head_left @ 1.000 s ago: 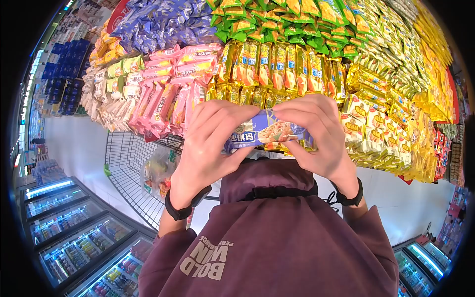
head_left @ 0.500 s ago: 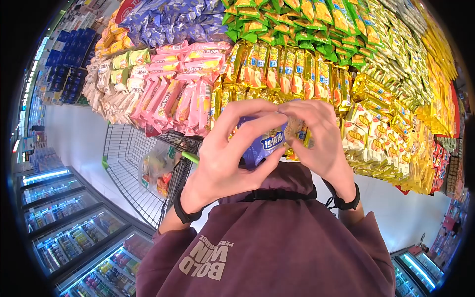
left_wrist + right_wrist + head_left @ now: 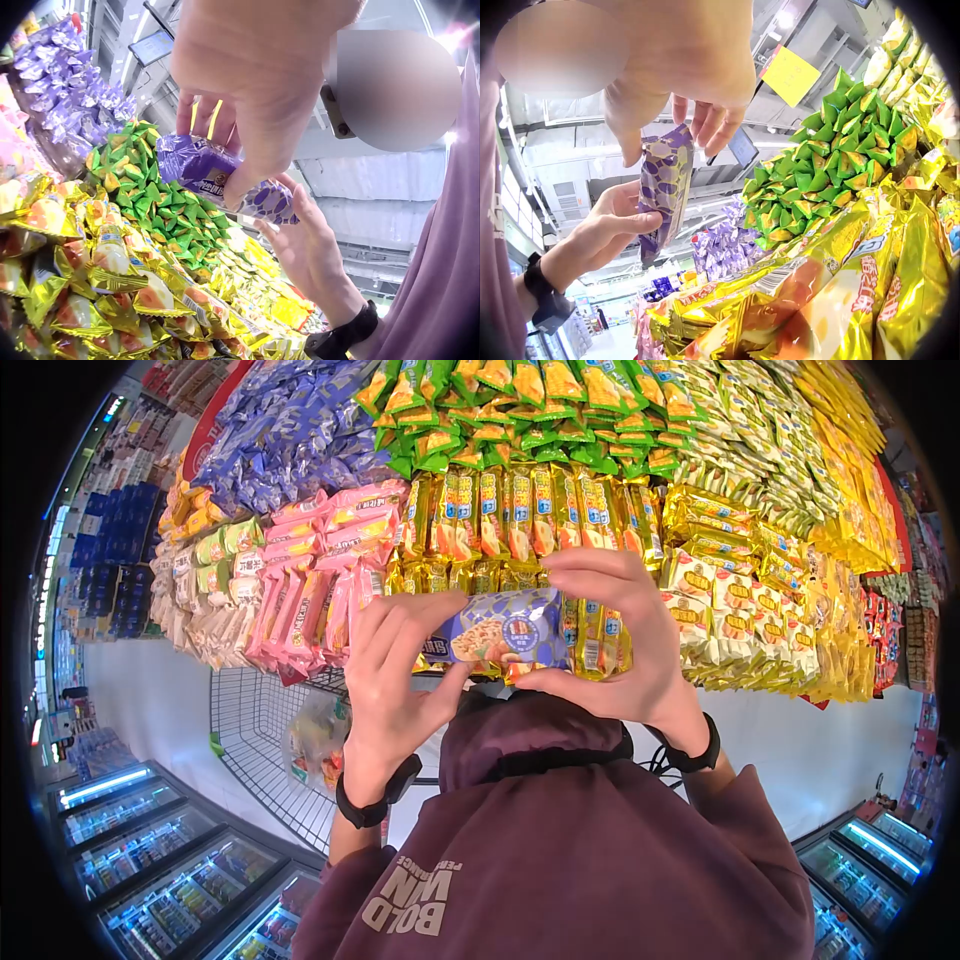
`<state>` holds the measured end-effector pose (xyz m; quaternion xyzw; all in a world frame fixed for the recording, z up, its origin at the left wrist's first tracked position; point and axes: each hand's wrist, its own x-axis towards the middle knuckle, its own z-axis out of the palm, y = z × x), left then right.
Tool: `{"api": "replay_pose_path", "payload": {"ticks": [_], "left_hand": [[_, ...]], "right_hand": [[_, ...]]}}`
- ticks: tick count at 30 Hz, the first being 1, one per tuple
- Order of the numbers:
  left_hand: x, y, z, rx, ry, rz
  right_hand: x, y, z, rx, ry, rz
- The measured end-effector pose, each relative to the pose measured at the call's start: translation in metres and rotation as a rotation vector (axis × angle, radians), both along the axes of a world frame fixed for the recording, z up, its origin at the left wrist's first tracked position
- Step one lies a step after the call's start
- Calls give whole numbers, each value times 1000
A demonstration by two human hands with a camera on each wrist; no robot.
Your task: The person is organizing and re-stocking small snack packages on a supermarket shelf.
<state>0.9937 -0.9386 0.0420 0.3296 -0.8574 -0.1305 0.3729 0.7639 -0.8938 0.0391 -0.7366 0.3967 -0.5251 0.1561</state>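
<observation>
A purple sachima packet (image 3: 500,632), printed with a picture of the snack and a round badge, is held up level before the chest. My left hand (image 3: 392,660) grips its left end, thumb below and fingers above. In the left wrist view that thumb presses on the packet's (image 3: 201,171) lettered side. At the other end my right hand (image 3: 645,645) is spread, its thumb and fingers apart around the tip. The right wrist view shows the packet's (image 3: 664,176) patterned side, with the right thumb and fingers to either side of its top end.
Gold packets (image 3: 520,510) fill the shelf just beyond the hands, with pink packets (image 3: 340,550) to their left. Green packets (image 3: 540,420) and a purple pile (image 3: 290,440) lie farther back. A wire shopping cart (image 3: 250,730) with a bag stands at left; chest freezers (image 3: 170,860) are behind.
The packet has been turned about between the hands and a different printed part faces the head camera. The right fingers have spread away from it while the left hand keeps its hold.
</observation>
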Motion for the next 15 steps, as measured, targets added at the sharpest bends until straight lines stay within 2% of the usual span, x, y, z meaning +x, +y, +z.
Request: {"api": "replay_pose_path", "payload": {"ticks": [4, 7, 10, 15], "left_hand": [[-1, -2, 2, -47, 1, 10], [-2, -3, 4, -85, 3, 23], [-3, -2, 5, -211, -11, 51], [0, 1, -4, -437, -42, 75]], "right_hand": [[-1, 2, -2, 110, -45, 41], [3, 6, -1, 312, -172, 34], [10, 6, 1, 349, -206, -37], [10, 2, -3, 170, -72, 37]]}}
